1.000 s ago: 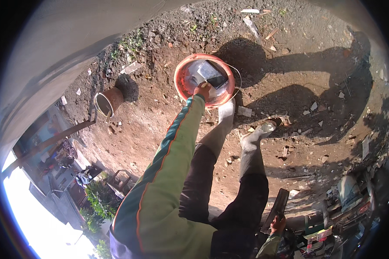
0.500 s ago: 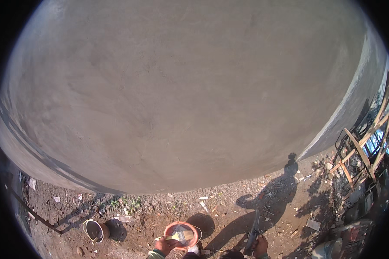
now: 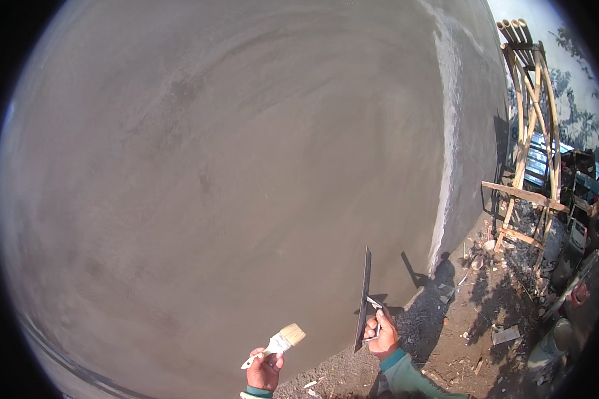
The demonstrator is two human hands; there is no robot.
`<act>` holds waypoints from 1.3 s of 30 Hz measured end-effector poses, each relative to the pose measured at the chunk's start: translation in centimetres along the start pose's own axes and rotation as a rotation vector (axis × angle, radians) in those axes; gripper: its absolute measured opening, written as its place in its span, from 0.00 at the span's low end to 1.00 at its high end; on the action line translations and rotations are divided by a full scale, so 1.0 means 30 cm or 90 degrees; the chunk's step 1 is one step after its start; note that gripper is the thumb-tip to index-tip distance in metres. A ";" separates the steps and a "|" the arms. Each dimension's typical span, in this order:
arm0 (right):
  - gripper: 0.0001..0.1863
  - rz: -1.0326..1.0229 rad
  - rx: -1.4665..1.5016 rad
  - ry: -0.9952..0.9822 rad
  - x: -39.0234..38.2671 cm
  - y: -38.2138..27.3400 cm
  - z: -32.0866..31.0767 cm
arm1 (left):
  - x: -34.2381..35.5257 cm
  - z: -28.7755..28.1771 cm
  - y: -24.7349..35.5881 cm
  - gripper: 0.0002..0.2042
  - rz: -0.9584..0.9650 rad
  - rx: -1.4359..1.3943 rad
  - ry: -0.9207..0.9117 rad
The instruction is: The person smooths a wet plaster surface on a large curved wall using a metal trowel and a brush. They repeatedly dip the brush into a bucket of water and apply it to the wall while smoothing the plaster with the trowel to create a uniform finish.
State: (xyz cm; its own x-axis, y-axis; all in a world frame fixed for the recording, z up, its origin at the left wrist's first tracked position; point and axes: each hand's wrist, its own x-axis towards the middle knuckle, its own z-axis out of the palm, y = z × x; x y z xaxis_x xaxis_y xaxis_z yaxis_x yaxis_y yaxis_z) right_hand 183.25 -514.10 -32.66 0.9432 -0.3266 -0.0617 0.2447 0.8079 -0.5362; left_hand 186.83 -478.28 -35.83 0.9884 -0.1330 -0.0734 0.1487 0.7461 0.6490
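Observation:
My left hand (image 3: 263,372) is closed round the pale handle of a paintbrush (image 3: 285,338), its light bristles pointing up and to the right. In my right hand (image 3: 383,336) is a plastering trowel (image 3: 364,299), gripped by its handle. The long thin blade stands nearly upright, edge-on to me. Both tools are held in front of a large grey plastered wall (image 3: 266,199). A gap shows between the brush and the wall's lower edge; whether the trowel blade touches the plaster I cannot tell.
A whitish vertical strip (image 3: 449,133) runs down the wall at the right. Beyond it stands a bamboo and wood frame (image 3: 536,133) among clutter. A bucket (image 3: 551,342) sits at the lower right. A flat block (image 3: 506,334) and rubble lie on the dirt ground (image 3: 446,359).
My view has swung to the right and up. The brush has come away from the reddish bucket, which is out of view now. My right hand has raised the trowel in front of the wall.

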 end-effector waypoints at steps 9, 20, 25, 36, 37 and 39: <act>0.09 -0.169 0.079 0.018 0.522 -0.626 -0.048 | 0.443 0.926 -0.037 0.14 0.084 0.042 -0.126; 0.14 -0.507 0.011 -0.177 0.939 -1.267 0.307 | 0.705 1.871 0.224 0.14 0.379 0.383 -0.396; 0.08 -0.569 0.048 -0.232 1.241 -1.599 0.395 | 0.855 2.367 0.222 0.16 0.550 0.464 -0.470; 0.08 -0.573 0.107 -0.265 1.928 -2.436 0.418 | 1.330 3.591 -0.205 0.09 0.798 0.403 -0.500; 0.09 -0.567 0.121 -0.252 1.973 -2.482 0.430 | 1.371 3.684 -0.243 0.09 0.822 0.402 -0.507; 0.09 -0.581 0.103 -0.304 2.036 -2.547 0.437 | 1.439 3.837 -0.309 0.07 0.864 0.397 -0.515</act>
State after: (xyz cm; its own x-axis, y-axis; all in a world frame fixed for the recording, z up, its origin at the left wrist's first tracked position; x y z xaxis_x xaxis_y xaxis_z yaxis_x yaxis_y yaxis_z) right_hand 225.10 -589.34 15.59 0.3667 -0.6463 0.6692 0.9035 0.4190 -0.0905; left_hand 224.49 -566.05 42.15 0.0881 -0.0827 0.9927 -0.9569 0.2698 0.1074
